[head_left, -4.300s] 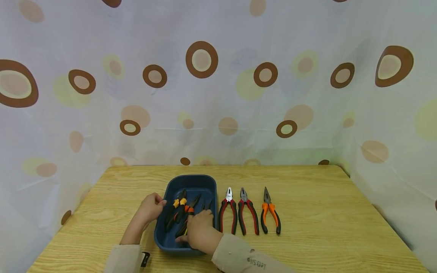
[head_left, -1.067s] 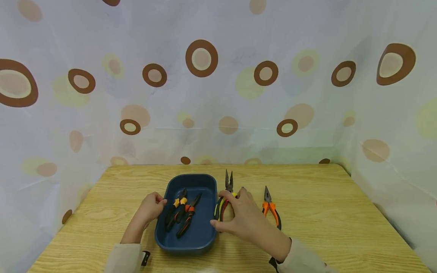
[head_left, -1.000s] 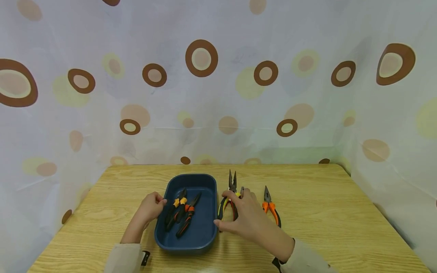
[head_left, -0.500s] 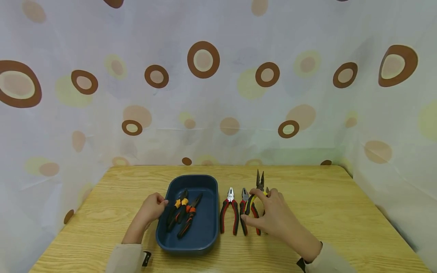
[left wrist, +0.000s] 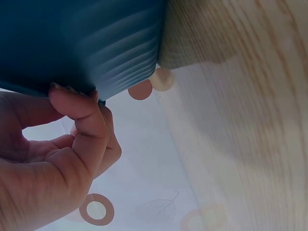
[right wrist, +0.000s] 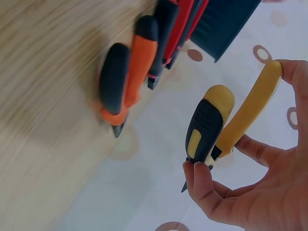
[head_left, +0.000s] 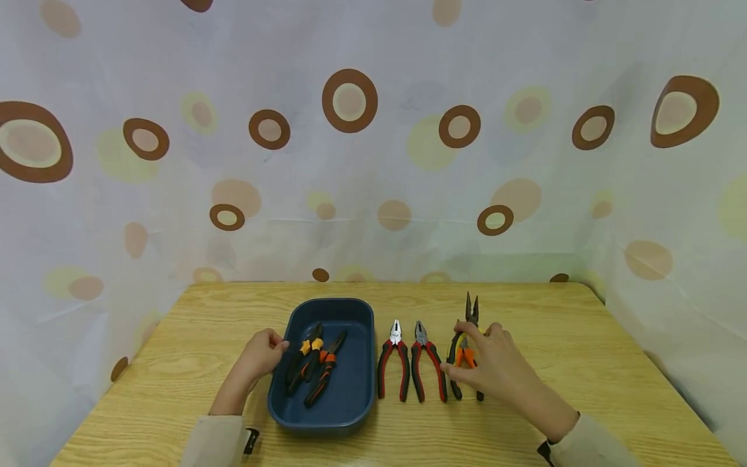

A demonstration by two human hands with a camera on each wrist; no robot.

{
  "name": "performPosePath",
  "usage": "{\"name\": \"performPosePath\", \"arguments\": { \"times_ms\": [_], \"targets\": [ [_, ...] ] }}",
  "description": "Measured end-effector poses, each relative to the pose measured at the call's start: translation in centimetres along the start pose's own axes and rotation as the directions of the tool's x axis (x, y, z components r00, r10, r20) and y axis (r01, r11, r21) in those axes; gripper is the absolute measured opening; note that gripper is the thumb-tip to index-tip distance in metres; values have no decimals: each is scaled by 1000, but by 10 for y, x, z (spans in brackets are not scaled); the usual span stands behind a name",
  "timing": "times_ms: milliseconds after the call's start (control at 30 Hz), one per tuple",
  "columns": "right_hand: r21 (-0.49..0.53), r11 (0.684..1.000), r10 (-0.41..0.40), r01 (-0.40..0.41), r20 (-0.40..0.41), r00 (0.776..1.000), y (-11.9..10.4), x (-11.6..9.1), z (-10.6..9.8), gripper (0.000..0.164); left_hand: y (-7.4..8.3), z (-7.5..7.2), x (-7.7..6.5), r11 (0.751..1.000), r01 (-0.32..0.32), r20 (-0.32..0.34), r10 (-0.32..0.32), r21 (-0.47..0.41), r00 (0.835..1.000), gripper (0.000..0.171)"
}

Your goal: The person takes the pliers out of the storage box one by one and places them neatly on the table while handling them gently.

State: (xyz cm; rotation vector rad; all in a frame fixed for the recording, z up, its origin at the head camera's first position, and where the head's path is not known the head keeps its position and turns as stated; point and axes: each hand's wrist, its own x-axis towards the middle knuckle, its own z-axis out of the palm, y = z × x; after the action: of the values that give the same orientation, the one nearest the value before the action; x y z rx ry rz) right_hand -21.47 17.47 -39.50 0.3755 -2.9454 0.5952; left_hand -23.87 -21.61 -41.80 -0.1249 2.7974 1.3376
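My left hand (head_left: 259,357) pinches the left rim of a dark blue tray (head_left: 350,389); the left wrist view has its curled fingers (left wrist: 79,110) at the tray's edge. Raised over the table, my right hand (head_left: 504,370) holds yellow-and-black long-nose pliers (right wrist: 209,127) by the handles, thumb on one and fingers on the other, jaws apart and pointing away. Below them, partly covered, lie orange-and-black long-nose pliers (head_left: 465,357). Inside the tray are yellow-and-black pliers (head_left: 313,347) and orange-and-black pliers (head_left: 328,363).
Two red-and-black combination pliers (head_left: 393,357) (head_left: 428,360) lie side by side between the tray and the orange pliers. The wooden table (head_left: 554,337) ends at a patterned sheet (head_left: 379,162) behind and at both sides.
My right hand, which was reaching into the tray, has brought the yellow-and-black long-nose pliers out and moved right, past the red-handled pliers to above the orange ones. My left hand has stayed at the rim.
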Motion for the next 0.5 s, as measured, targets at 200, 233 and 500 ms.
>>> {"name": "performPosePath", "arguments": {
  "times_ms": [200, 233, 500],
  "targets": [
    [-28, 1000, 0, 0, 8, 1000, 19, -2, -3, 70, 1, 0, 2, 1000, 8, 1, -8, -8, 1000, 12],
    [-33, 999, -6, 6, 7, 1000, 22, -2, -3, 69, 1, 0, 2, 1000, 5, 0, -5, -7, 1000, 12],
    [2, 999, -36, 36, 37, 999, 49, -7, -4, 65, 1, 0, 2, 1000, 4, 10, -4, 0, 1000, 12]
  ]
}}
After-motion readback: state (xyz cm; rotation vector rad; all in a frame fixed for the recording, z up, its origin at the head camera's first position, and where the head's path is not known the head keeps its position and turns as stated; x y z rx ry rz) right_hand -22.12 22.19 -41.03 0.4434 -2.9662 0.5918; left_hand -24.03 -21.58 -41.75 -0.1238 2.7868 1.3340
